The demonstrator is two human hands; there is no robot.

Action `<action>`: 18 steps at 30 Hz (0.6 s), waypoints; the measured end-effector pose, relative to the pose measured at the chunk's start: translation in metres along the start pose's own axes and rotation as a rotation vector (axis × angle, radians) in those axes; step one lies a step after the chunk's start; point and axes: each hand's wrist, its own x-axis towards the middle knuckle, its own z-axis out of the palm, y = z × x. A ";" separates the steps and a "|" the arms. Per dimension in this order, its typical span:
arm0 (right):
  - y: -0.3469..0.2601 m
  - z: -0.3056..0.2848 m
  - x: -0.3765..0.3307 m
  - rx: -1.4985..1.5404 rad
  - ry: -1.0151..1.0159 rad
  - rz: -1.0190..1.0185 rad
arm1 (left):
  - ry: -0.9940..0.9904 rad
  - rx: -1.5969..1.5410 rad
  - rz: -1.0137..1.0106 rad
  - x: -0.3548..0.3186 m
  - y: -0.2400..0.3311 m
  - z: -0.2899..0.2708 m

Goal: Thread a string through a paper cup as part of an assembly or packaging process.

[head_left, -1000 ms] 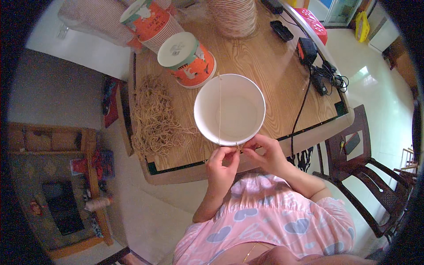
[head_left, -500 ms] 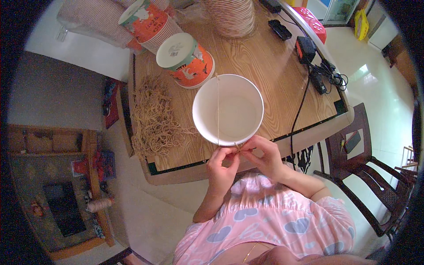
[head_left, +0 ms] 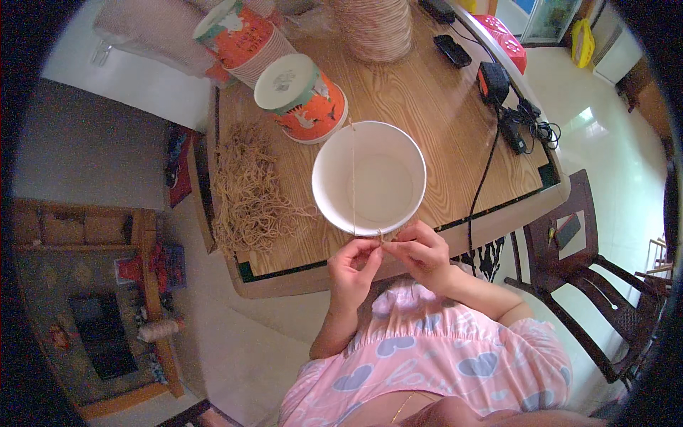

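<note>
A white-lined paper bucket [head_left: 388,181] stands open side up at the table's near edge. Across its mouth runs a thin tan string [head_left: 353,178] from the far rim to the near rim. At the near rim, my left hand [head_left: 352,274] pinches the string between thumb and fingertips. Close beside it, my right hand [head_left: 421,257] is also closed at the fingertips on the string, just outside the rim. The exact knot or loop between the fingers is too small to make out. Left of the bucket lies a loose heap of similar tan strings [head_left: 249,192].
An upturned orange-and-green paper bucket [head_left: 306,107] sits behind, beside a nested stack of buckets [head_left: 238,43]. A tall ribbed whitish stack [head_left: 370,28] stands at the back. Right are a black-and-orange adapter [head_left: 492,84], cables [head_left: 526,121] and a black tray [head_left: 452,51]. A dark chair [head_left: 562,231] stands right.
Both hands stay at the near rim. The right hand's fingers have drawn closer together, and the left hand has turned slightly. The bucket appears almost unmoved.
</note>
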 end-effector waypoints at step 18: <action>-0.001 0.004 -0.002 0.807 0.035 0.786 | 0.043 0.021 -0.005 0.000 -0.003 -0.001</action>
